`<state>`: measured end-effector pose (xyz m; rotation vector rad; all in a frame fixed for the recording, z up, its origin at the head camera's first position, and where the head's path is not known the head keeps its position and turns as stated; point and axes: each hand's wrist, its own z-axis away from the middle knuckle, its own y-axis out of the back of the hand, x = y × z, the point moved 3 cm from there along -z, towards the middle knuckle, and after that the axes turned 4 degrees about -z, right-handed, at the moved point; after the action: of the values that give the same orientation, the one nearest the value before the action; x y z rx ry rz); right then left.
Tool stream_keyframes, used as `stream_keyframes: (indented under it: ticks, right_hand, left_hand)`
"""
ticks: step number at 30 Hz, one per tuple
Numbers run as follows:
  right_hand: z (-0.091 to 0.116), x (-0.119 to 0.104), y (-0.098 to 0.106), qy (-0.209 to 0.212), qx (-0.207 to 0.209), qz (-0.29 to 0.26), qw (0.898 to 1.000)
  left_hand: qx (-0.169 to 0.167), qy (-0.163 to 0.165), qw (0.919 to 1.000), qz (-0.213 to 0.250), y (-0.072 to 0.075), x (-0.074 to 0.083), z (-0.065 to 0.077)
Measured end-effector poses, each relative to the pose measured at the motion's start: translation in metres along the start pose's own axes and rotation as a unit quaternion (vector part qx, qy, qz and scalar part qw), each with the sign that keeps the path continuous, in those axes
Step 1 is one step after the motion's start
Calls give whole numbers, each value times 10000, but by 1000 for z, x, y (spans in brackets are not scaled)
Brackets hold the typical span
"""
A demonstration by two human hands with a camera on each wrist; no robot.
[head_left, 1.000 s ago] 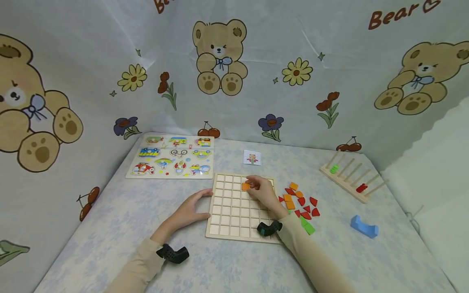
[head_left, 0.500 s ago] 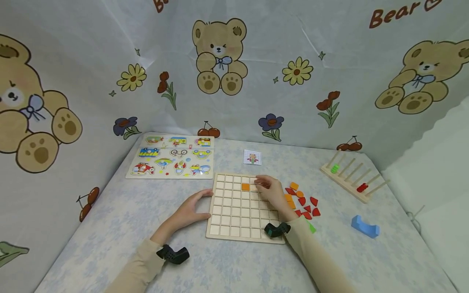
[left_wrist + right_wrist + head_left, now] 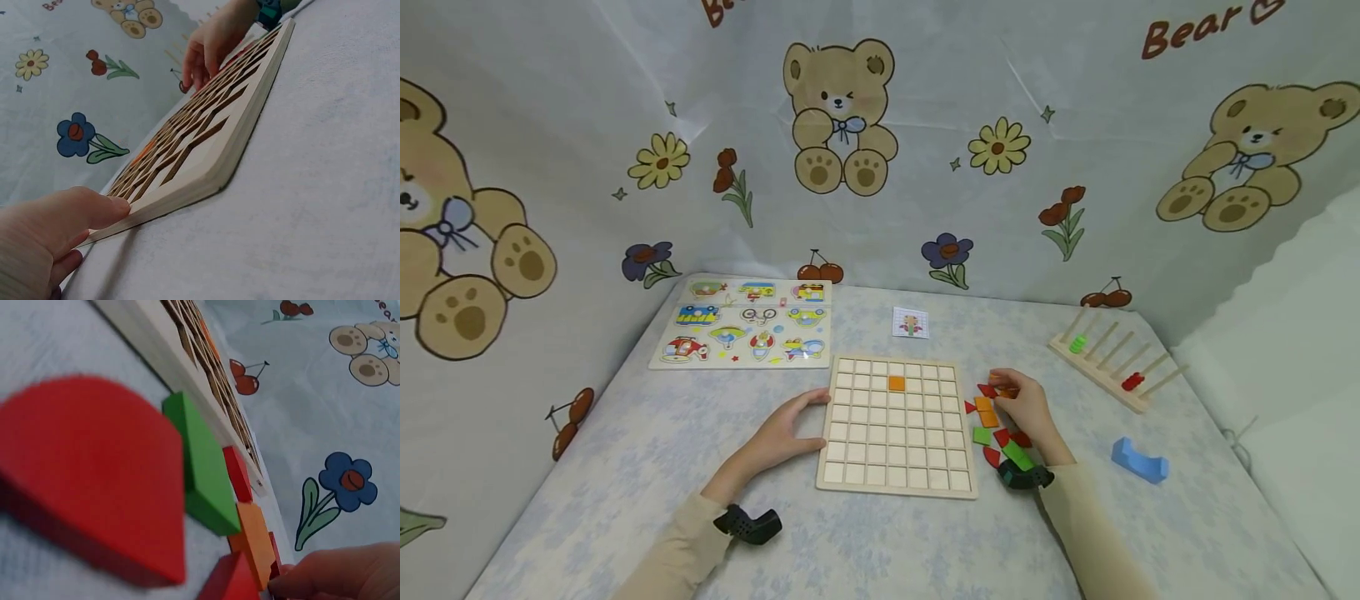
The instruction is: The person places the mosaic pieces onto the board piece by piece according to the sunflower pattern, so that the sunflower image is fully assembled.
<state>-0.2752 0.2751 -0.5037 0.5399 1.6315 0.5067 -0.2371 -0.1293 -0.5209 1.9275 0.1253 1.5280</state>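
Note:
A wooden grid board [image 3: 897, 492] lies flat on the table, with one orange square tile [image 3: 897, 383] in a cell near its far side. My left hand [image 3: 775, 433] rests at the board's left edge, thumb and fingers spread apart; the left wrist view shows its thumb [image 3: 109, 211] against the rim. My right hand [image 3: 1030, 412] is over the loose pieces right of the board, fingers bent down around an orange piece. Near it lie orange pieces [image 3: 987, 412], a green square [image 3: 982, 436] and red pieces [image 3: 94, 475]. The hand itself hides part of the pile.
A picture card [image 3: 911, 322] lies beyond the board. At the back left is a vehicle peg puzzle [image 3: 741, 350]. A wooden peg rack [image 3: 1101, 375] with green and red beads stands at the right, and a blue curved block [image 3: 1140, 461] lies in front of it.
My right hand has let go of the orange tile on the board and moved right to the loose pieces. My left hand stays at the board's edge. The head view has shifted slightly.

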Motion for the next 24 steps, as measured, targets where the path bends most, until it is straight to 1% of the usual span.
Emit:
stream_keyframes:
  ticks: [3,6,10,13,17,19,21,24]
  right_hand:
    - [-2,6,1,-87,-125,-78,9999]
    - [-3,10,1,-86,-123,-85,9999]
    - [-2,12,1,-35,10,-11,10000]
    - [-1,11,3,5,182,-88,9998]
    - [-2,2,5,65,393,-336,9986]
    - [-2,-6,2,134,399,-443,9981]
    - [-4,-15,-4,257,356,-488,9978]
    - [-8,-33,-17,437,166,-583,9972]
  left_hand:
    - [25,13,10000,5,1,1,1]
    - [24,-10,10000,15,1,2,1]
    - [30,-17,10000,18,1,1,0]
    - [35,17,10000,46,1,0,0]
    - [10,23,10000,76,1,1,0]
    - [-8,19,10000,85,1,1,0]
    - [-15,17,10000,87,1,1,0]
    - [-21,24,10000,88,1,1,0]
